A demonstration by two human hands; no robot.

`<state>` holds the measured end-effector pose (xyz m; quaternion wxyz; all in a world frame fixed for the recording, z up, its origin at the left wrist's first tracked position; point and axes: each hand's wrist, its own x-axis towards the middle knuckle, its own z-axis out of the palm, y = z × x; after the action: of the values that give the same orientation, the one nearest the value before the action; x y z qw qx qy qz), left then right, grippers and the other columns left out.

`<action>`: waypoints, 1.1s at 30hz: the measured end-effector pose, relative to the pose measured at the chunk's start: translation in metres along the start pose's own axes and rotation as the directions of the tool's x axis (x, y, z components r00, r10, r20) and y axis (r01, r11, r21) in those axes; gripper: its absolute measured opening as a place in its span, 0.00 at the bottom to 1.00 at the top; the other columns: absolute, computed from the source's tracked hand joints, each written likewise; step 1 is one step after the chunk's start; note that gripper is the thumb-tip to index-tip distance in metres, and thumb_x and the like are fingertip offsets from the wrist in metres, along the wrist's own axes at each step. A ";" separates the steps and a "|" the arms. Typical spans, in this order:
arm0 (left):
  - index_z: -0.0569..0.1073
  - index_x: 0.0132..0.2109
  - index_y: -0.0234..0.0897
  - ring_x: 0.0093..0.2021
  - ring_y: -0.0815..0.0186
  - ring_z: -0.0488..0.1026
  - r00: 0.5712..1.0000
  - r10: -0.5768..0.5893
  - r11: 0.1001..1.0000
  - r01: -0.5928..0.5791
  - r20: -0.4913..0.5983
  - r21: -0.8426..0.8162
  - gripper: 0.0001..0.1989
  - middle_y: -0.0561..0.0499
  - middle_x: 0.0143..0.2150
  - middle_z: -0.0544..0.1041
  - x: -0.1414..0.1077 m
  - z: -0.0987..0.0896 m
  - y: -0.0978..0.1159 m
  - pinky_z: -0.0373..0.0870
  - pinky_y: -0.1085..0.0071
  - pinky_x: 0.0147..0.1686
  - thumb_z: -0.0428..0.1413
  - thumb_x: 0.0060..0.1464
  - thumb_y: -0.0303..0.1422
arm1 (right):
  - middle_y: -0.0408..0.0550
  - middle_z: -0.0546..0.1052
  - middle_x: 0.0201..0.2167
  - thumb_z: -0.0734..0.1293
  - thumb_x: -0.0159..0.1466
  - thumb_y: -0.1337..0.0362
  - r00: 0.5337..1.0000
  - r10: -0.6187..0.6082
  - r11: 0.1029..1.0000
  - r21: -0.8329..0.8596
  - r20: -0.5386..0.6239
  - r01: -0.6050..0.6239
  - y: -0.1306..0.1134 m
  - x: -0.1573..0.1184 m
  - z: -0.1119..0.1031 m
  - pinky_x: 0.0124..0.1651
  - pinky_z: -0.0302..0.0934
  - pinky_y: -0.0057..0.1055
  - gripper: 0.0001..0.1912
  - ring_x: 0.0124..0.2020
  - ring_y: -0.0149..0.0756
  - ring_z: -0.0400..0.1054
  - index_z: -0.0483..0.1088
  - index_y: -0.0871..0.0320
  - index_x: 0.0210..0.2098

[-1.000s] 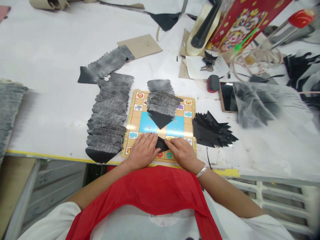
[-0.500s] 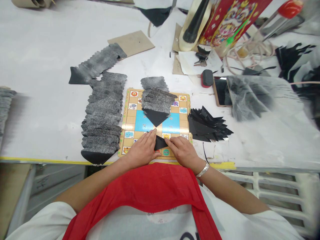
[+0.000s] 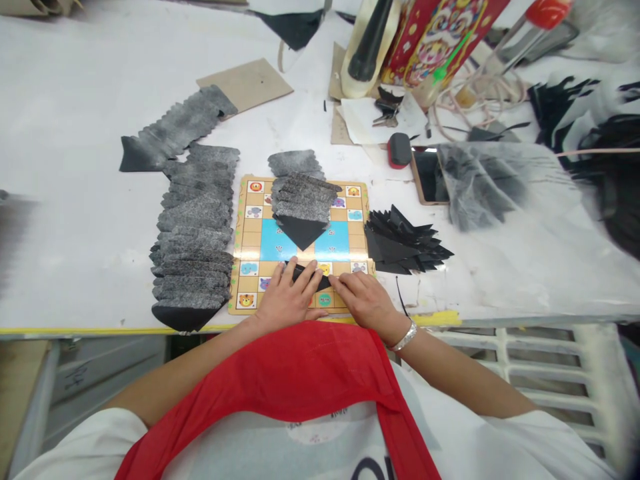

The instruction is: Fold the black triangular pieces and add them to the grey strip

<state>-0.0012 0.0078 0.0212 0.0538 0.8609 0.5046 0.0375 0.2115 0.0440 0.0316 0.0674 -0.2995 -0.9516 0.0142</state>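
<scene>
A small black piece (image 3: pixel 324 283), like leather or sheet material, lies on a board printed with animal pictures (image 3: pixel 254 252). My left hand (image 3: pixel 287 297) lies over it with fingers spread, pressing it flat and hiding much of it. My right hand (image 3: pixel 369 301) has its fingers closed at the piece's right end. Just above, a short row of overlapping grey speckled pieces (image 3: pixel 306 197) rests on the board, a black point toward me. Left of the board runs a long overlapping column of similar pieces (image 3: pixel 193 233). A pile of black pieces (image 3: pixel 407 241) touches the board's right side.
Behind the column, another grey strip (image 3: pixel 175 127) reaches a cardboard piece (image 3: pixel 255 83). Toward the back right are a small black-and-red case (image 3: pixel 399 150), a phone (image 3: pixel 429 175) partly under plastic film, keys (image 3: pixel 386 120), and a red box (image 3: pixel 445 40). A yellow strip (image 3: pixel 100 331) marks the near table edge.
My left hand's fingers have spread and moved right across the black piece, covering more of it. My right hand stays at its right end. The whole view has shifted slightly.
</scene>
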 end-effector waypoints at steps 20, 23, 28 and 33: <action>0.54 0.65 0.45 0.63 0.33 0.49 0.999 -0.028 0.999 0.028 0.019 -0.018 0.38 0.43 0.67 0.54 -0.002 0.000 0.010 0.47 0.32 0.53 0.50 0.51 0.56 | 0.53 0.72 0.41 0.58 0.64 0.71 0.983 0.154 0.985 0.098 -0.098 -0.145 -0.009 -0.015 0.016 0.44 0.56 0.35 0.18 0.41 0.38 0.61 0.67 0.60 0.53; 0.54 0.65 0.48 0.63 0.33 0.48 0.999 -0.031 0.999 0.032 0.015 -0.026 0.39 0.43 0.67 0.53 -0.002 0.001 0.010 0.46 0.32 0.53 0.51 0.50 0.57 | 0.53 0.72 0.41 0.57 0.64 0.72 0.982 0.172 0.979 0.128 -0.082 -0.160 -0.009 -0.014 0.014 0.44 0.56 0.35 0.19 0.41 0.38 0.61 0.67 0.60 0.53; 0.52 0.65 0.49 0.64 0.33 0.46 0.999 -0.037 0.999 0.037 0.021 -0.031 0.40 0.43 0.67 0.52 -0.003 0.001 0.010 0.45 0.32 0.54 0.51 0.49 0.57 | 0.52 0.71 0.39 0.55 0.64 0.73 0.947 0.286 0.924 0.303 -0.143 -0.233 -0.009 -0.012 0.010 0.45 0.58 0.34 0.18 0.41 0.37 0.62 0.68 0.61 0.50; 0.50 0.66 0.50 0.65 0.33 0.44 0.998 -0.049 0.998 0.050 0.051 -0.028 0.40 0.44 0.68 0.50 -0.003 0.002 0.010 0.43 0.32 0.55 0.49 0.50 0.58 | 0.53 0.71 0.40 0.55 0.64 0.73 0.944 0.295 0.931 0.267 -0.149 -0.249 -0.012 -0.013 0.011 0.44 0.58 0.35 0.18 0.40 0.38 0.61 0.68 0.63 0.50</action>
<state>0.0065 0.0002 0.0209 0.0797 0.8480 0.5236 0.0218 0.2140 0.0270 0.0203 0.1901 -0.4184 -0.8810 0.1124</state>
